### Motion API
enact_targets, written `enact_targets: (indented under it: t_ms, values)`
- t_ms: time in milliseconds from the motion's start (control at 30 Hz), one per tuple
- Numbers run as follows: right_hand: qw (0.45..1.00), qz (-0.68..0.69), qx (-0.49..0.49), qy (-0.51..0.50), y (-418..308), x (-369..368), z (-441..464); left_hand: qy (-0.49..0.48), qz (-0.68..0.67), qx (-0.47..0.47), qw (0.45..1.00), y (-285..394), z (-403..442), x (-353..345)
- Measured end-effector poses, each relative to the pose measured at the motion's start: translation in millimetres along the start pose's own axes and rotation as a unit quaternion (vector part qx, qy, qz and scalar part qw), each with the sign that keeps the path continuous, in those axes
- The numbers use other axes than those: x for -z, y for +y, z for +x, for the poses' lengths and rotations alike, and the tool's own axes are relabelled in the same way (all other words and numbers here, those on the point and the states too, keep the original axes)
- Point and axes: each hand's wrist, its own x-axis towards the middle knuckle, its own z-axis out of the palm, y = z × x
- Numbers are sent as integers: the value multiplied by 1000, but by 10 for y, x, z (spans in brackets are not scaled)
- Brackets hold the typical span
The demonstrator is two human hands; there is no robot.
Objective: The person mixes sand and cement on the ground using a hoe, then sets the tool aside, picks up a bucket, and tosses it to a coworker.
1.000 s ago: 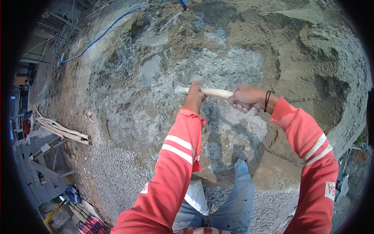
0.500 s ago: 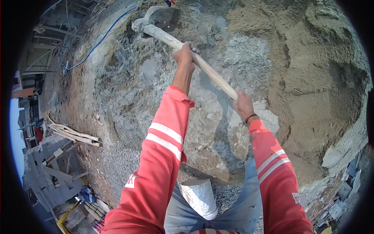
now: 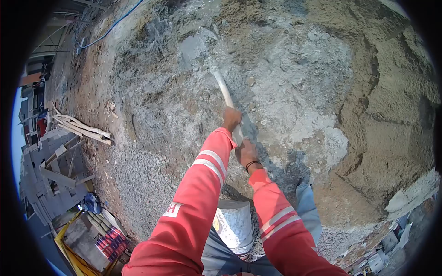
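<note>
My left hand is closed around the pale wooden handle of a hoe, about midway along what shows of it. Close below it, my right hand grips the same handle near its lower end. The handle points up and slightly left, and its far end meets grey, cement-like material on the ground. The hoe's blade is hard to tell apart from that material. Brown sand lies to the right of the grey heap.
Gravel covers the ground at lower left. Wooden poles lie at the left, near stacked grey boards. A blue hose runs at upper left. A whitish bucket stands between my legs.
The hoe rose into view with its head at upper left, then came down onto the grey material. My hands have moved close together on the handle.
</note>
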Motion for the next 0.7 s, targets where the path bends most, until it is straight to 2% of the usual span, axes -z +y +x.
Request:
enact_targets:
  t_ms: [67, 133, 167, 233, 300, 333, 367, 400, 433, 500, 533, 567, 633, 667, 700]
  values:
    - [999, -35, -32, -18, -45, 247, -415, 10, 10, 43, 999, 109, -437, -54]
    - [998, -57, -20, 2, 13, 279, -662, -21, 0, -12, 1000, 193, -762, 21]
    - [998, -59, -13, 14, -37, 376, -794, -21, 7, -11, 1000, 276, -925, 26]
    - [997, -56, -55, -2, -184, 544, -1045, -15, 11, -20, 1000, 384, -1092, 54]
    - [997, -72, -11, 38, -287, 677, -1051, -99, -15, -14, 995, 503, -1092, 69]
    - [993, -87, 27, 72, -392, 829, -1052, -98, -20, -29, 995, 749, -1108, 249]
    - [998, 30, -53, -22, -492, 1070, -892, -142, -213, 55, 965, 998, -1108, 429]
    - [973, 149, -131, -117, -774, 1440, -701, -184, -393, 138, 890, 1220, -1106, 578]
    - [965, 182, -131, -137, -1043, 1767, -574, -191, -393, 129, 890, 1389, -1043, 607]
    - [949, 216, -122, -195, -1453, 2437, -361, -133, -583, 192, 778, 1813, -796, 648]
    - [940, 215, -117, -238, -1540, 2724, -339, -171, -617, 235, 732, 1988, -707, 722]
    - [938, 223, -117, -238, -1586, 2963, -407, -204, -645, 281, 680, 2110, -621, 790]
    - [966, 126, -52, -220, -1549, 3429, -679, -187, -616, 322, 694, 2394, -597, 954]
    - [975, 84, -26, -204, -1475, 3655, -894, -187, -613, 323, 696, 2581, -656, 1008]
    - [981, 40, 1, -191, -1316, 3825, -1143, -138, -656, 292, 682, 2751, -738, 1064]
